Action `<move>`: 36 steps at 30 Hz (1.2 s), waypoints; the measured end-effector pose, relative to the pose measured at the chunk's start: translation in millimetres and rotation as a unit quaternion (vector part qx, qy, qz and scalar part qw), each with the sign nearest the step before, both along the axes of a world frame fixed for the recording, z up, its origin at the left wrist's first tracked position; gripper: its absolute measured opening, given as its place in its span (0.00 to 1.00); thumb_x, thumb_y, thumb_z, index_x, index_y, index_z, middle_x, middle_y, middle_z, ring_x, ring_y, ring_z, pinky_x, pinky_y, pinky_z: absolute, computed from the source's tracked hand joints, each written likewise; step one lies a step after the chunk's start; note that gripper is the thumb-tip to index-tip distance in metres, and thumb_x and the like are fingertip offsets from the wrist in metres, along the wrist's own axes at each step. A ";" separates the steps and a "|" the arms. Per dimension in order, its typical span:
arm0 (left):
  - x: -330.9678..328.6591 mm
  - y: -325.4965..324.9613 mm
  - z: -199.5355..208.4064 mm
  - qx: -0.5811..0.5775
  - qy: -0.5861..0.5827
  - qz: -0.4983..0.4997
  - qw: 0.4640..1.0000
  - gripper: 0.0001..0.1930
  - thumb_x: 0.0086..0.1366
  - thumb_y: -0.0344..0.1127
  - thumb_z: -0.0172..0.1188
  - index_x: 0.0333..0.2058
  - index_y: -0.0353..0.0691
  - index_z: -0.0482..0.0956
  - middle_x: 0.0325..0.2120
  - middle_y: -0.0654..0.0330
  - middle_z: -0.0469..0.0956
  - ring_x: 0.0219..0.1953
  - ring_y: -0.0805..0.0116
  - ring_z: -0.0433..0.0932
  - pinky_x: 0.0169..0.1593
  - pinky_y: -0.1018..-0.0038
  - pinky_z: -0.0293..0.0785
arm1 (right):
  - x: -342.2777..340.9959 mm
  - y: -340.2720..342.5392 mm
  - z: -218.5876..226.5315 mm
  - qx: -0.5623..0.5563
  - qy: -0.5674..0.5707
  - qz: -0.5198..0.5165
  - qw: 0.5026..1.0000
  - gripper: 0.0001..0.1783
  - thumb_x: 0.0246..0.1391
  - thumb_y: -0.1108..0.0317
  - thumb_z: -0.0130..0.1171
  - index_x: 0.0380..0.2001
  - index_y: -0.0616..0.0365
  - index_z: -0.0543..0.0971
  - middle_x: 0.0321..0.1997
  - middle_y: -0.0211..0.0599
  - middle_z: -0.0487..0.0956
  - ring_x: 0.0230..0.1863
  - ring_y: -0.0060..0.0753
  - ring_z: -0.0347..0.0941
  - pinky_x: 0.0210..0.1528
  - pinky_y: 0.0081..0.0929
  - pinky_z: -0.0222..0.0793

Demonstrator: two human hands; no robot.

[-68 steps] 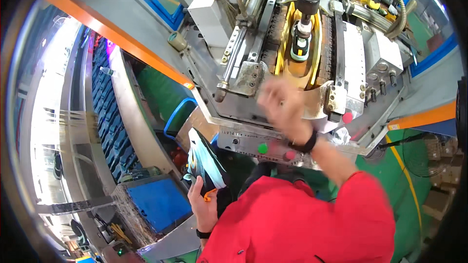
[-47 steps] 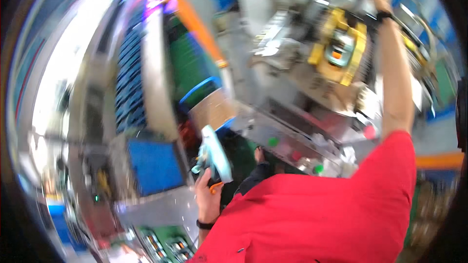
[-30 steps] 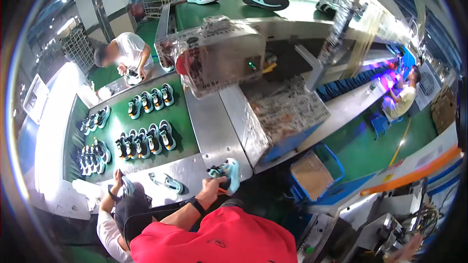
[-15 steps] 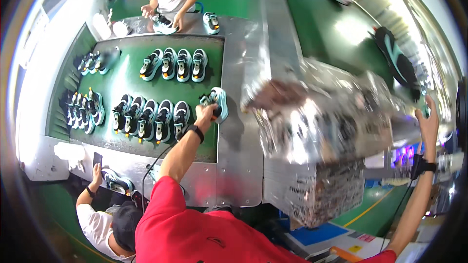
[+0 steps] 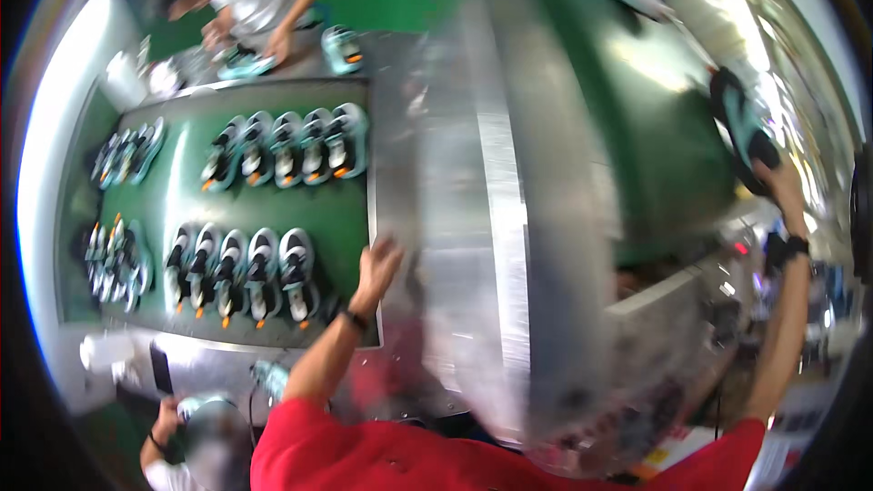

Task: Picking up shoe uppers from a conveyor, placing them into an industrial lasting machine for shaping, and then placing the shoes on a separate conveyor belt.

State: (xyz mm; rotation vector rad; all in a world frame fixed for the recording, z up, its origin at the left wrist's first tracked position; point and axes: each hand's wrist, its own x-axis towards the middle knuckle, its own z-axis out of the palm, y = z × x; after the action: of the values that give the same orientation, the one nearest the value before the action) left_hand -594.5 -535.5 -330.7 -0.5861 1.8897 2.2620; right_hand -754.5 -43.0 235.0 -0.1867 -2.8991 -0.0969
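Observation:
My left hand (image 5: 380,265) is over the right edge of the sunken green tray (image 5: 341,205), blurred. Nothing shows in its loosely bent fingers. Closest to it are a far row of black, white and mint sneakers (image 5: 287,150) and a nearer row of the same kind (image 5: 233,271). Out at the far right, my right hand (image 5: 784,189) closes on one end of a dark sneaker (image 5: 741,127) with a mint stripe, above a green surface. Its fingertips are partly hidden by the shoe.
Across the table a person (image 5: 264,0) handles a sneaker, with another sneaker (image 5: 342,49) beside it. At lower left sits a second person (image 5: 164,427). More sneakers (image 5: 132,153) stand along the tray's left side. A metal ledge (image 5: 473,218) runs between tray and green surface.
My left hand has let go of a sneaker, which now ends the far row, and has drawn back. My right hand has reached the dark sneaker and taken hold. The view has shifted.

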 end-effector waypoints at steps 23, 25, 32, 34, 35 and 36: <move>337.1 311.7 412.9 0.461 -0.084 -0.749 0.469 0.46 0.63 0.68 0.47 0.65 0.31 0.57 0.57 0.39 0.67 0.48 0.49 0.77 0.53 0.59 0.74 | 665.3 -35.5 -57.6 0.079 0.260 -0.037 0.962 0.37 0.42 0.72 0.66 0.59 0.48 0.69 0.62 0.38 0.70 0.65 0.47 0.63 0.71 0.55 0.48; 390.2 330.2 394.3 0.447 -0.139 -0.753 0.463 0.40 0.66 0.64 0.46 0.61 0.31 0.63 0.53 0.44 0.73 0.48 0.55 0.77 0.50 0.66 0.74 | 732.3 -40.8 -82.8 0.007 0.294 -0.175 0.940 0.48 0.36 0.77 0.69 0.64 0.49 0.62 0.67 0.44 0.64 0.66 0.55 0.61 0.69 0.53 0.51; 588.3 425.2 375.4 0.255 0.102 -0.783 0.558 0.21 0.70 0.36 0.52 0.59 0.34 0.67 0.49 0.55 0.76 0.49 0.68 0.77 0.54 0.69 0.72 | 940.9 -85.2 -189.2 -0.586 0.568 -0.164 0.554 0.48 0.46 0.53 0.72 0.66 0.58 0.61 0.56 0.37 0.72 0.49 0.22 0.71 0.50 0.22 0.69; 655.9 431.8 373.0 0.133 0.189 -0.817 0.528 0.27 0.67 0.35 0.58 0.61 0.29 0.64 0.50 0.55 0.74 0.48 0.73 0.73 0.53 0.75 0.70 | 975.0 -85.4 -215.7 -0.434 0.611 -0.371 0.548 0.42 0.43 0.62 0.71 0.61 0.61 0.66 0.52 0.35 0.74 0.47 0.24 0.71 0.50 0.21 0.69; 683.1 434.4 364.8 0.137 0.235 -0.825 0.495 0.30 0.67 0.37 0.59 0.62 0.29 0.61 0.51 0.54 0.73 0.50 0.72 0.72 0.55 0.74 0.69 | 988.2 -87.3 -218.9 -0.419 0.657 -0.427 0.459 0.35 0.40 0.68 0.68 0.54 0.64 0.71 0.47 0.35 0.76 0.44 0.25 0.72 0.49 0.22 0.70; 707.1 440.4 352.8 0.141 0.280 -0.831 0.460 0.32 0.67 0.39 0.59 0.64 0.29 0.59 0.53 0.52 0.72 0.52 0.70 0.71 0.57 0.73 0.68 | 1007.9 -86.0 -228.1 -0.403 0.685 -0.465 0.390 0.32 0.40 0.69 0.68 0.52 0.65 0.74 0.44 0.35 0.78 0.42 0.25 0.73 0.49 0.23 0.71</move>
State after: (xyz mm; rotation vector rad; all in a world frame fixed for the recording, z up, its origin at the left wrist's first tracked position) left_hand 112.6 -95.1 22.2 1.5711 0.8762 1.0412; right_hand 253.3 -129.0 6.8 -1.2461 -0.6489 0.8409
